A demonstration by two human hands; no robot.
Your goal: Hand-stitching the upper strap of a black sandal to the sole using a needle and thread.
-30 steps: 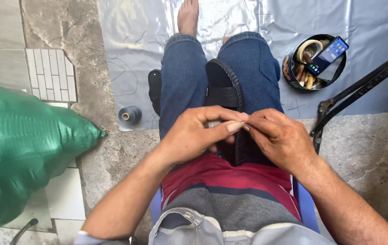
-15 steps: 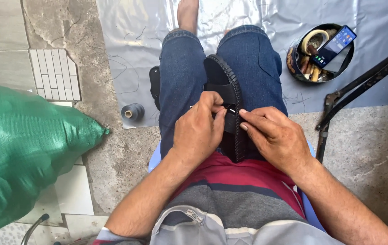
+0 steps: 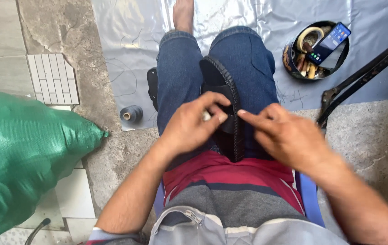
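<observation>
While both hands' fingers (image 3: 219,117) pinch at sandal (image 3: 223,86): round tin (image 3: 289,59) w/ phone (image 3: 328,43), tape roll (image 3: 309,34).

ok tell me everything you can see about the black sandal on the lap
The black sandal lies lengthwise between the person's thighs, on blue jeans. Its sole edge is ribbed or stitched, and it looks like dark leather or rubber, with a broad strap across it. The left hand pinches at the strap; the right hand has its fingertips at the sandal's edge. The near end is hidden by the hands.
</observation>
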